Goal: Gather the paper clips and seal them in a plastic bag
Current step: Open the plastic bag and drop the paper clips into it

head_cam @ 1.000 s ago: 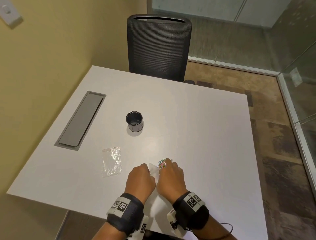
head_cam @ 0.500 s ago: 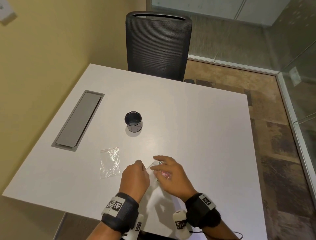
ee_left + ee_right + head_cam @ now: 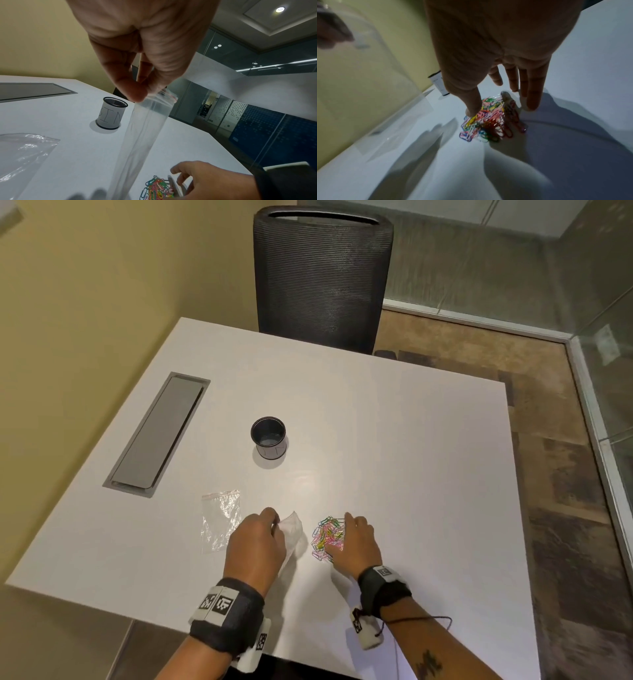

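A heap of coloured paper clips (image 3: pixel 327 537) lies on the white table (image 3: pixel 394 440) near its front edge. My right hand (image 3: pixel 354 542) sits over the heap with fingers spread and nearly straight, thumb tip touching the clips (image 3: pixel 485 120). My left hand (image 3: pixel 257 542) pinches the top edge of a clear plastic bag (image 3: pixel 291 530), which hangs down from the fingers (image 3: pixel 142 135) just left of the clips (image 3: pixel 157 189). The bag looks empty.
A second clear bag (image 3: pixel 221 520) lies flat on the table to the left. A small black mesh cup (image 3: pixel 268 436) labelled "BIN" (image 3: pixel 111 115) stands further back. A grey cable hatch (image 3: pixel 157 433) is at the left; a black chair (image 3: pixel 322 275) stands beyond the far edge.
The two hands, close together over the bag and clips before, have parted. The clips now lie in a heap on the table under my right hand, and my left hand keeps the bag.
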Demonstrator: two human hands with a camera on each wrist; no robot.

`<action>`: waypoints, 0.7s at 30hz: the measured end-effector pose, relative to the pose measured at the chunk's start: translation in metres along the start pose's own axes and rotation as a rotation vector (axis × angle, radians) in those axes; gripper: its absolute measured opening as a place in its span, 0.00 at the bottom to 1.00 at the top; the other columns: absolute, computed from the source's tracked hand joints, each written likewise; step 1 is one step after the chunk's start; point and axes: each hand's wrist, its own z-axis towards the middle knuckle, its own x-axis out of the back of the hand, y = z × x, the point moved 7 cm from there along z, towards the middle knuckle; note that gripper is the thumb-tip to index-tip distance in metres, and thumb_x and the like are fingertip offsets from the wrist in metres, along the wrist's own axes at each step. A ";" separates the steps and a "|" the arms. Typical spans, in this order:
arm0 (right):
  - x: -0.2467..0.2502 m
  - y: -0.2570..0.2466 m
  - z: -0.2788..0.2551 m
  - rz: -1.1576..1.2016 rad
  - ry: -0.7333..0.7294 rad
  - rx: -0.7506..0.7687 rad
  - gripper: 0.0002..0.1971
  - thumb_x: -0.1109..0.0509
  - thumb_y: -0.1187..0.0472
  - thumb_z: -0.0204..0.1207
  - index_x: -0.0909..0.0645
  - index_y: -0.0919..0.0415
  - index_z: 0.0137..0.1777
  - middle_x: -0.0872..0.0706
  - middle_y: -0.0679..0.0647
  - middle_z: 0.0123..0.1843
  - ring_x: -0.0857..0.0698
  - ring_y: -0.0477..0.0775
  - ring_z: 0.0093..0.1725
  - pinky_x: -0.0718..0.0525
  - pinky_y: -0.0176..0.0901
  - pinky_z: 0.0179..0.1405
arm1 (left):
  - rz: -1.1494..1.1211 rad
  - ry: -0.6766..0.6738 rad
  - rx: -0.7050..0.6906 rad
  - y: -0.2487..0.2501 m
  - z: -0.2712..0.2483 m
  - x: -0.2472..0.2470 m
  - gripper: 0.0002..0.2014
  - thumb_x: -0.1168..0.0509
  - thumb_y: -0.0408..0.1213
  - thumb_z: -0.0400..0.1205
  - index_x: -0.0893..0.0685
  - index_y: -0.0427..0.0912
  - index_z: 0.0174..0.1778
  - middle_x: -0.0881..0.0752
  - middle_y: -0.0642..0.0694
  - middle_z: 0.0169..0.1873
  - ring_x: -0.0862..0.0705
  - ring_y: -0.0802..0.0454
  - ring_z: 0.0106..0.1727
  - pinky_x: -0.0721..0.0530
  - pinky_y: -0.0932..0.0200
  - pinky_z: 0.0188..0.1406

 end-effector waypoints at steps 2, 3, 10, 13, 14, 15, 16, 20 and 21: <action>-0.006 -0.010 0.004 -0.049 0.022 -0.001 0.48 0.24 0.38 0.77 0.43 0.52 0.91 0.36 0.54 0.85 0.35 0.63 0.85 0.16 0.58 0.71 | 0.004 -0.002 0.001 -0.002 -0.001 -0.002 0.05 0.28 0.27 0.81 0.09 0.37 0.50 0.11 0.39 0.34 0.13 0.35 0.36 0.12 0.45 0.34; -0.008 -0.015 0.005 -0.078 0.025 0.007 0.48 0.25 0.36 0.77 0.43 0.51 0.91 0.36 0.54 0.85 0.34 0.63 0.84 0.15 0.58 0.70 | 0.006 -0.004 0.006 -0.004 -0.001 -0.002 0.05 0.29 0.27 0.81 0.09 0.37 0.50 0.11 0.38 0.34 0.13 0.35 0.36 0.12 0.45 0.35; -0.026 -0.031 0.011 -0.259 0.024 0.092 0.36 0.31 0.44 0.81 0.33 0.54 0.86 0.30 0.58 0.81 0.30 0.65 0.80 0.13 0.56 0.61 | -0.006 -0.010 0.028 -0.016 -0.004 -0.007 0.05 0.29 0.29 0.84 0.10 0.35 0.53 0.10 0.38 0.39 0.11 0.36 0.40 0.12 0.47 0.38; -0.030 -0.028 0.013 -0.289 0.016 0.125 0.26 0.33 0.56 0.84 0.28 0.55 0.83 0.28 0.58 0.79 0.29 0.64 0.81 0.11 0.54 0.54 | -0.018 -0.002 0.050 -0.022 -0.004 -0.008 0.03 0.30 0.30 0.85 0.11 0.35 0.52 0.10 0.40 0.39 0.15 0.42 0.38 0.18 0.52 0.38; -0.031 -0.027 0.014 -0.291 0.026 0.138 0.24 0.34 0.61 0.83 0.25 0.56 0.80 0.26 0.58 0.77 0.27 0.64 0.79 0.12 0.53 0.49 | -0.021 0.003 0.055 -0.024 -0.004 -0.008 0.03 0.30 0.30 0.86 0.11 0.35 0.52 0.11 0.40 0.39 0.17 0.44 0.38 0.21 0.53 0.38; -0.030 -0.026 0.014 -0.287 0.039 0.152 0.23 0.34 0.66 0.79 0.22 0.57 0.75 0.23 0.58 0.74 0.24 0.65 0.76 0.13 0.52 0.43 | -0.022 0.004 0.059 -0.025 -0.004 -0.008 0.03 0.30 0.31 0.86 0.11 0.35 0.52 0.11 0.41 0.40 0.18 0.45 0.38 0.22 0.54 0.39; -0.030 -0.026 0.015 -0.282 0.051 0.166 0.21 0.34 0.70 0.76 0.19 0.59 0.69 0.21 0.60 0.70 0.21 0.65 0.72 0.15 0.52 0.38 | -0.023 0.000 0.064 -0.027 -0.004 -0.008 0.03 0.30 0.31 0.86 0.11 0.36 0.52 0.11 0.41 0.40 0.18 0.45 0.38 0.23 0.54 0.40; -0.031 -0.023 0.014 -0.308 0.071 0.225 0.12 0.26 0.73 0.69 0.14 0.63 0.52 0.16 0.62 0.59 0.13 0.67 0.57 0.24 0.48 0.29 | -0.034 -0.021 0.075 -0.030 -0.004 -0.011 0.04 0.30 0.31 0.86 0.11 0.36 0.53 0.10 0.40 0.43 0.12 0.38 0.45 0.20 0.52 0.42; -0.031 -0.022 0.014 -0.310 0.074 0.239 0.11 0.23 0.74 0.68 0.13 0.63 0.49 0.15 0.62 0.57 0.12 0.66 0.54 0.24 0.47 0.27 | -0.036 -0.023 0.074 -0.030 -0.004 -0.011 0.04 0.30 0.31 0.86 0.11 0.36 0.53 0.10 0.39 0.43 0.11 0.37 0.45 0.20 0.51 0.43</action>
